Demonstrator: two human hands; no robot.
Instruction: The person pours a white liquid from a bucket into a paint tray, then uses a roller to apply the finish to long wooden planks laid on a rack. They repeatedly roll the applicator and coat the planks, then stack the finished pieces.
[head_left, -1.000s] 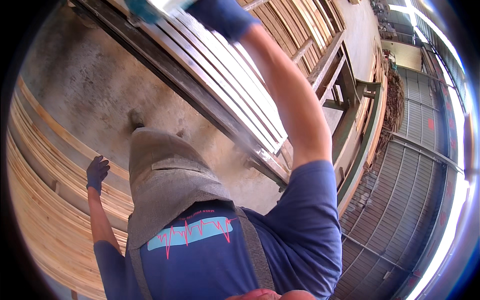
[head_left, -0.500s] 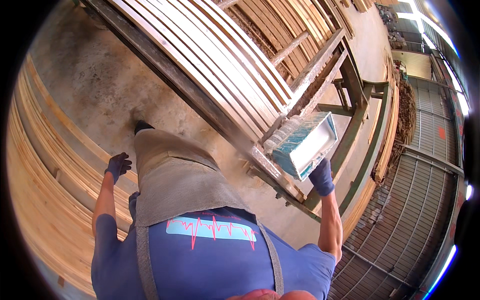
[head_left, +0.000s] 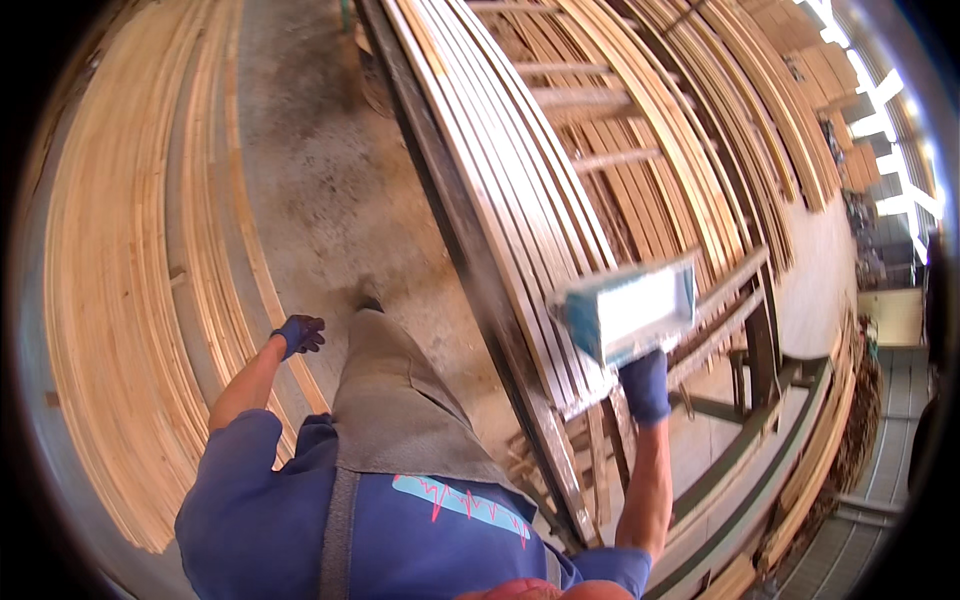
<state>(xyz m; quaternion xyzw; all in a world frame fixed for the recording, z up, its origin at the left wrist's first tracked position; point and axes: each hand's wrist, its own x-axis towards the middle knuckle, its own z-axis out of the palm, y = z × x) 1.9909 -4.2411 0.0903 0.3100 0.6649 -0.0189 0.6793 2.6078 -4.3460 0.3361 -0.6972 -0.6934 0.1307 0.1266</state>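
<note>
My right hand (head_left: 646, 388), in a dark blue glove, grips the near end of a blue, box-shaped applicator (head_left: 586, 325) with an open, white inside. The applicator is over the near ends of several long, narrow wood strips (head_left: 515, 185), whose tops look whitish and shiny. It is smeared by motion, and its underside is hidden, so I cannot tell whether it touches them. My left hand (head_left: 302, 336), also gloved, hangs free to the left with loosely bent fingers apart and nothing in them.
A dark metal rack rail (head_left: 440, 190) runs along the strips' left side. Long boards (head_left: 120, 250) lie to the left of the concrete floor (head_left: 310, 180). More timber (head_left: 690, 170) lies beyond the strips, and a green metal frame (head_left: 740, 455) stands at the right.
My view has turned, and the rack now runs more steeply across it. The applicator has moved from the strips' end to farther over them, still in my right hand. My left hand stays free.
</note>
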